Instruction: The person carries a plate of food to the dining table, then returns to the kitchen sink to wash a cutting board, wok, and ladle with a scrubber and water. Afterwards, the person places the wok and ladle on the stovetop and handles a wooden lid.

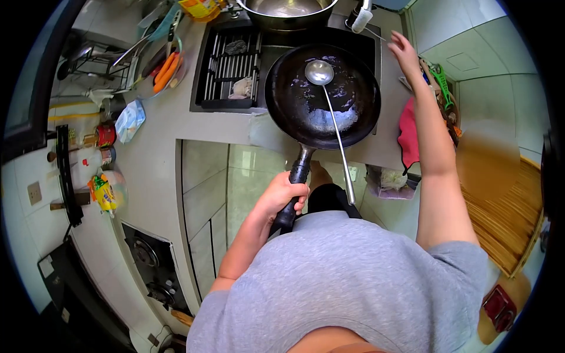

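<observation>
My left hand [285, 195] is wrapped round the black handle of a dark frying pan [294, 112]. The pan is over the right part of the sink, its inside looking wet and shiny. A metal ladle [319, 72] lies in it, with its long handle sticking out over the near rim. My right hand [405, 54] is raised at the right of the sink with its fingers apart and nothing in them. Near it are a white-tipped faucet [360, 22] and a green utensil [441, 82].
A metal pot [288, 12] stands behind the sink [196, 88]. Carrots [167, 72] lie in a clear bowl at the left, by a blue-white packet [130, 120]. A pink cloth [408, 132] hangs at the right. The gas stove [143, 252] is lower left.
</observation>
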